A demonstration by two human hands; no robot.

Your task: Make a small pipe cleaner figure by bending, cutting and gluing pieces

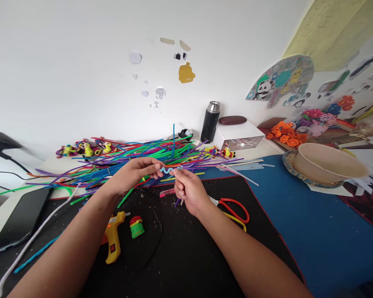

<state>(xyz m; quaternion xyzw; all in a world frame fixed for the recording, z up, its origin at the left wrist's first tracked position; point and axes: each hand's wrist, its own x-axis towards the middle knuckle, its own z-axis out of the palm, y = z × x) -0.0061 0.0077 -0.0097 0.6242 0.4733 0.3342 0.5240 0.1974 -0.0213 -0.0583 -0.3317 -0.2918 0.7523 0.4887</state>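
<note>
Between my two hands stretches a short, wavy light-blue pipe cleaner [168, 170]. My left hand [143, 171] pinches its left end between thumb and fingers. At the other end, the fingertips of my right hand [188, 188] are closed on it. Below my hands, on the black mat [186, 256], stands a small green, yellow and red piece [137, 227] that looks wound from pipe cleaners. A yellow glue gun [113, 238] lies beside my left forearm. Scissors with red and yellow handles [236, 209] are partly covered by my right forearm.
A heap of coloured pipe cleaners [143, 153] spreads behind my hands. Finished-looking small figures [87, 148] lie at its left. A black flask [210, 122] and a white box [239, 134] stand by the wall. A beige bowl [329, 165] is at right, a phone-like black slab [21, 217] at left.
</note>
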